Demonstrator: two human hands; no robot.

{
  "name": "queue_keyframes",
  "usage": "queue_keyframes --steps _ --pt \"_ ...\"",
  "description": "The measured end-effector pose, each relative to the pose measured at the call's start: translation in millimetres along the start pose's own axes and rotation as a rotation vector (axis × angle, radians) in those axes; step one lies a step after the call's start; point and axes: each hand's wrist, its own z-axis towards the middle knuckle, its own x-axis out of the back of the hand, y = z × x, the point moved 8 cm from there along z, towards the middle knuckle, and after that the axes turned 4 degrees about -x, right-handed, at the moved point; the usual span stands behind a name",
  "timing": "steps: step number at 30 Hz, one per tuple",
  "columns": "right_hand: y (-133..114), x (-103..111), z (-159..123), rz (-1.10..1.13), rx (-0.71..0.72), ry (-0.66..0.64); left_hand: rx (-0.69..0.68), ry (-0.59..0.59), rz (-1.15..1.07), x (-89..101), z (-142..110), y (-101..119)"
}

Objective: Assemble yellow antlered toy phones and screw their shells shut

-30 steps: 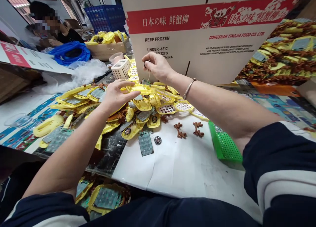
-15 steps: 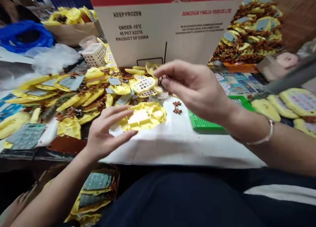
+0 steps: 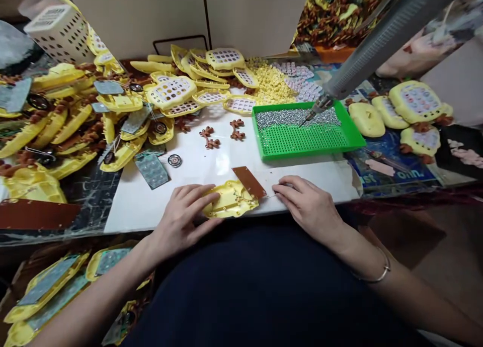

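Yellow plastic shell (image 3: pixel 225 201) is lying open at the near edge of the worktop (image 3: pixel 192 168), left fingers (image 3: pixel 202 203) holding its end and right fingers (image 3: pixel 290 194) pinching a thin wire (image 3: pixel 268 196), so moving gently and leaving slack should be stopping any breaking.

Shell (image 3: pixel 226 206) at front edge of table (image 3: pixel 320 178); board (image 3: pixel 249 182) over shell's right end. Tray (image 3: pixel 302 150) behind, rightward; screws (image 3: pixel 283 117) in it. Antlers (image 3: pixel 209 138) left of tray.

One camera here, up on the worker's own head, peering forward and steeply down, close over both hands (image 3: pixel 183 213) and counter (image 3: pixel 192 173), cropping the carton's top (image 3: pixel 151 17).
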Motion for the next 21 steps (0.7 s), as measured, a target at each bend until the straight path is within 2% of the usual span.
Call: queue_keyframes --steps 4,8,12,15,17,19,21 --pt "11 0 2 0.182 0.047 -0.122 0.033 -0.051 -0.031 3.6 15 -7" --pt "23 -2 9 0.355 0.030 -0.211 -0.018 -0.071 0.011 6.5 50 -11" --pt "26 -3 15 0.390 -0.004 -0.243 -0.122 -0.230 0.146 -17.2 90 -14" --pt "30 -2 20 0.540 -0.136 -0.205 -0.157 -0.307 0.192 -28.8 101 -15" --pt "34 -8 21 0.736 -0.284 -0.203 -0.118 -0.260 0.233 -23.3 99 -15" --pt "35 -19 22 0.929 -0.412 -0.227 -0.037 -0.148 0.288 -8.9 89 -15" --pt "31 -26 26 1.015 -0.443 -0.233 0.057 -0.010 0.348 7.7 75 -13"
